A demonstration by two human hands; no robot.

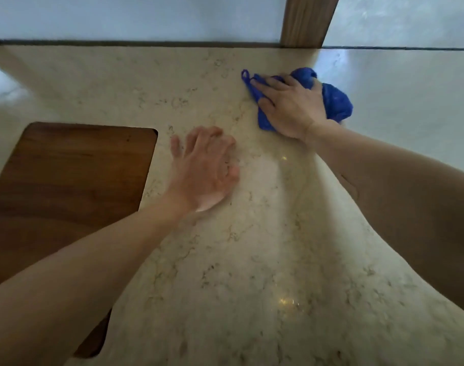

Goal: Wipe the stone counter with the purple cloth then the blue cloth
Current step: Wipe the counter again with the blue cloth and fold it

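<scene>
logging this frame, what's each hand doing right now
Left hand: open, fingers spread flat on the speckled beige stone counter, holding nothing.
Right hand: open, pressing the crumpled blue cloth onto the counter.

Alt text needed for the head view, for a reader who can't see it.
A person's right hand presses a bunched blue cloth flat on a pale veined stone counter. The left hand rests open beside a wooden board inset at left.
</scene>
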